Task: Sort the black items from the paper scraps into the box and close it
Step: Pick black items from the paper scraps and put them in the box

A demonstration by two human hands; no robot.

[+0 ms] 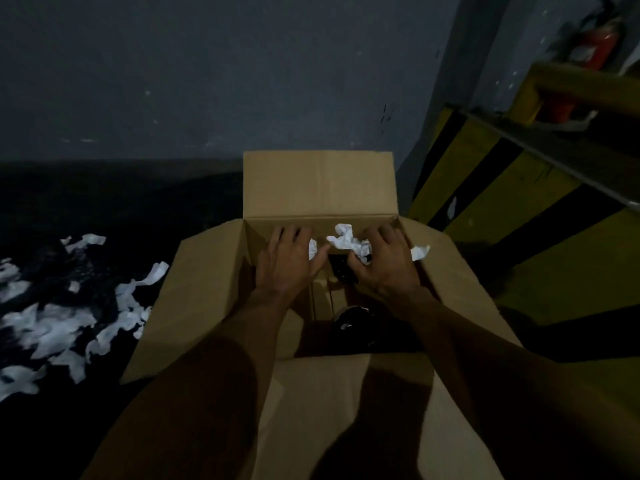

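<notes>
Open brown cardboard box (318,188), both hands inside. Left hand (287,263) fingers spread, loose. Right hand (386,265) fingers curled round crumpled white paper scrap (346,240); glossy black item (341,271) just below.

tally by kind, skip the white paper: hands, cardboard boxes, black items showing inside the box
hands, left hand and right hand: 2
cardboard box: 1
black items showing inside it: 2
total: 5

open cardboard box (318,181) holds glossy black items (353,323) among crumpled white paper scraps (348,240).
</notes>
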